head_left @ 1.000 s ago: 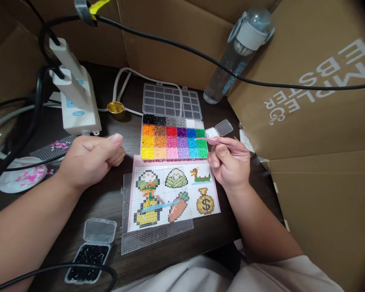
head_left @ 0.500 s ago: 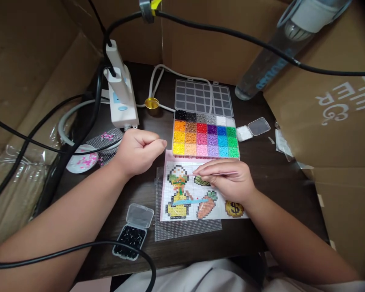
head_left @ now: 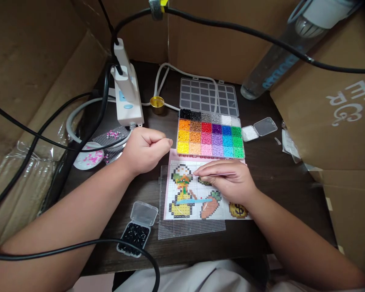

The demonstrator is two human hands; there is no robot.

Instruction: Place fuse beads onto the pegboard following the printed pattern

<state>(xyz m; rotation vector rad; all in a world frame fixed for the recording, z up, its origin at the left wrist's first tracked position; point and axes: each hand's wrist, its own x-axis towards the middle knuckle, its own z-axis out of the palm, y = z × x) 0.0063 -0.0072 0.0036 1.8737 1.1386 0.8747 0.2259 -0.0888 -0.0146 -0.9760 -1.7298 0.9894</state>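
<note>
My right hand (head_left: 228, 180) pinches a thin pink pair of tweezers (head_left: 225, 174), its tip pointing left over the bead pattern sheet (head_left: 197, 170). Printed on that sheet are a carrot (head_left: 209, 207), a coin (head_left: 239, 209) and other pixel figures. Orange, green and blue beads seem to lie among the figures at its left. Under the sheet is a clear pegboard (head_left: 191, 230). My left hand (head_left: 147, 149) is closed in a fist at the sheet's upper left; whatever it may hold is hidden. Behind the sheet stands a compartment box of coloured beads (head_left: 211, 134), lid opened back.
A small box of black beads (head_left: 135, 237) lies front left, a box of white beads (head_left: 250, 133) at right. Pink beads fill part of a white dish (head_left: 88, 156). A power strip (head_left: 129, 101), gold cup (head_left: 157, 104), black cable (head_left: 237, 27) and clear bottle (head_left: 270, 67) surround the area.
The whole view has shifted slightly, so things appear a little further right. Both hands keep their grip and place over the table; the tweezers have hardly moved against the sheet.
</note>
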